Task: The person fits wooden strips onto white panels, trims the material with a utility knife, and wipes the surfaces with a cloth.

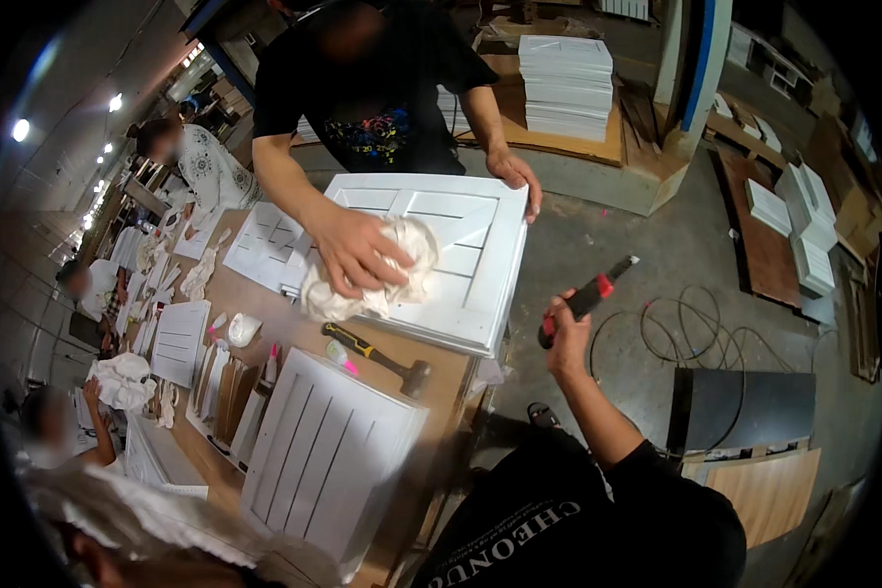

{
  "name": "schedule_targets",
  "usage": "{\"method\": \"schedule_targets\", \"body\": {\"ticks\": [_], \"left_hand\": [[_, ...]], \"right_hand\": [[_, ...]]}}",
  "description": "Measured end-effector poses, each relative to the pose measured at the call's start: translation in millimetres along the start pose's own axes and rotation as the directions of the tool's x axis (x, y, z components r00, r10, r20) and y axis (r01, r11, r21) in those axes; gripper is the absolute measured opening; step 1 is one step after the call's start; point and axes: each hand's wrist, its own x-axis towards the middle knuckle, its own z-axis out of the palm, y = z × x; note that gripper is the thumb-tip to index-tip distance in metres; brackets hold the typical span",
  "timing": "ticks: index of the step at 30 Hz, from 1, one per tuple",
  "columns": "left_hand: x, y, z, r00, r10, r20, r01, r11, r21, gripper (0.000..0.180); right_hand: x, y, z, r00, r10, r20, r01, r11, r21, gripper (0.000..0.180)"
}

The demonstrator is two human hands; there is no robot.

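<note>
My right hand (564,338) is closed round the grip of a slim red and black hand-held power tool (598,289). The tool's narrow nose points up and to the right, over the floor and clear of the table. My left hand is not in view. To the left of my right hand, a white slatted cabinet door (480,230) lies on top of another white panel at the table's end. A co-worker in a black shirt presses a white cloth (402,265) on that door and steadies its far corner with the other hand.
A hammer (387,363) and white slatted panels (328,451) lie on the brown table (426,392). Loops of cable (696,323) are on the floor at right, near a dark board (745,407). White panels stand stacked (565,88) behind the co-worker. Other people work at left.
</note>
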Motion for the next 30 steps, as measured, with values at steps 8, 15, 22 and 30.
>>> {"method": "schedule_targets", "body": {"ticks": [8,15,22,30], "left_hand": [[-102.9,118.9,85.2,0.960,-0.274,0.051,0.278,0.930,-0.240,0.059],[-239.1,105.6,52.2,0.731,-0.416,0.541,0.459,0.886,0.061,0.076],[-291.0,135.0,76.3,0.156,-0.443,0.883,0.261,0.880,0.396,0.062],[-302.6,49.2,44.3,0.600,0.038,0.799,-0.024,0.999,-0.029,0.029]], "right_hand": [[5.0,8.4,25.8,0.979,0.142,0.144,-0.116,0.978,-0.171,0.024],[12.3,15.3,31.7,0.973,0.003,0.229,0.028,0.991,-0.133,0.028],[18.6,18.6,35.4,0.988,0.073,0.133,-0.046,0.979,-0.198,0.030],[47.0,0.0,60.7,0.995,-0.075,0.065,0.089,0.961,-0.261,0.031]]}}
